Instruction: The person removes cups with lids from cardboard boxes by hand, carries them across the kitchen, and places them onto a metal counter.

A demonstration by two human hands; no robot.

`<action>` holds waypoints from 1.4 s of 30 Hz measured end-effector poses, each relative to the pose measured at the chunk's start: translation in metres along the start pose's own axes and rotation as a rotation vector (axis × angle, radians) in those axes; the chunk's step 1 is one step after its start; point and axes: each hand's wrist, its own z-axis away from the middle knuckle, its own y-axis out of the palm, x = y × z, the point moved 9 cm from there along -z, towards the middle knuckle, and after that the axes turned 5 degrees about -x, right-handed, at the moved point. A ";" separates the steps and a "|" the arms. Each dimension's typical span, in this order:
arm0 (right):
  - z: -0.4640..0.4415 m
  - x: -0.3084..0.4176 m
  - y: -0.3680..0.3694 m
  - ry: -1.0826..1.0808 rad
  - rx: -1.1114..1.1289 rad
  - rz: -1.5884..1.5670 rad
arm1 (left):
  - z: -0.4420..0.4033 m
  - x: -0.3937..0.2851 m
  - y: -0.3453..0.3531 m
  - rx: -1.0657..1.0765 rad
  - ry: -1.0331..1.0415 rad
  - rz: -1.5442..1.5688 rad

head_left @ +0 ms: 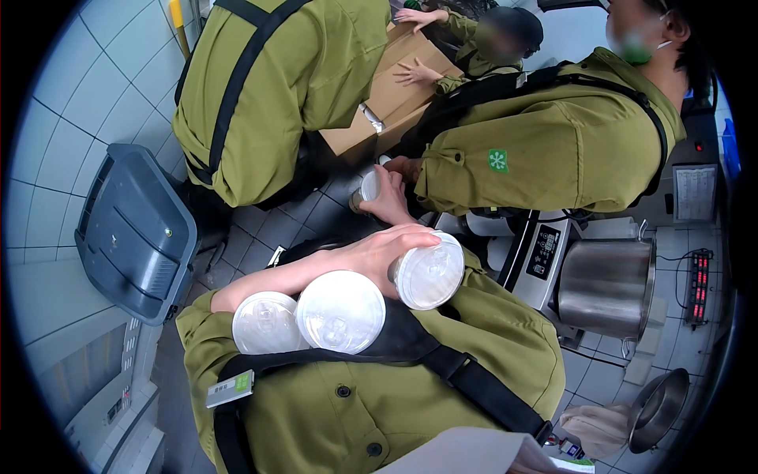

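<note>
My left arm is bent across my chest. At its end, my left hand (407, 249) is closed around a clear plastic tub with a whitish lid (431, 272). Two more lidded tubs, a large one (341, 312) and a smaller one (268, 324), sit between that forearm and my apron front. Farther forward, my right hand (387, 199) wraps round a small lidded tub (368, 188), its forearm mostly hidden behind my left hand. A co-worker's hand (406, 167) is close beside it; whether it touches the tub I cannot tell.
A co-worker in green (545, 142) stands ahead right, another (284, 87) ahead left. Beyond them a third person's hands rest on a cardboard box (407, 75). A grey bin (142, 233) is at left. On the right are a steel pot (604, 284), a control panel (545, 249) and a pan (659, 411).
</note>
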 end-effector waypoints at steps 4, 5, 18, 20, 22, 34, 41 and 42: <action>0.002 0.001 -0.003 0.013 0.009 0.003 | 0.000 -0.001 0.000 0.007 -0.006 -0.007; 0.002 0.001 -0.004 0.014 0.008 0.001 | 0.000 -0.001 0.000 0.010 -0.008 -0.012; 0.005 -0.002 -0.001 0.025 -0.009 0.010 | 0.006 0.005 0.004 0.014 -0.024 0.017; 0.005 -0.004 -0.001 0.028 -0.013 0.011 | 0.006 0.005 0.005 0.012 -0.023 0.025; 0.006 -0.004 -0.002 0.030 -0.016 0.009 | 0.006 0.006 0.005 0.021 -0.029 0.028; 0.007 -0.006 -0.003 0.041 -0.012 -0.007 | 0.002 0.003 0.003 0.038 -0.027 0.029; 0.004 -0.006 0.002 0.042 0.000 -0.008 | 0.005 0.008 0.001 0.043 -0.049 0.018; 0.004 -0.005 0.002 0.045 0.006 -0.011 | 0.005 0.008 0.001 0.043 -0.047 0.017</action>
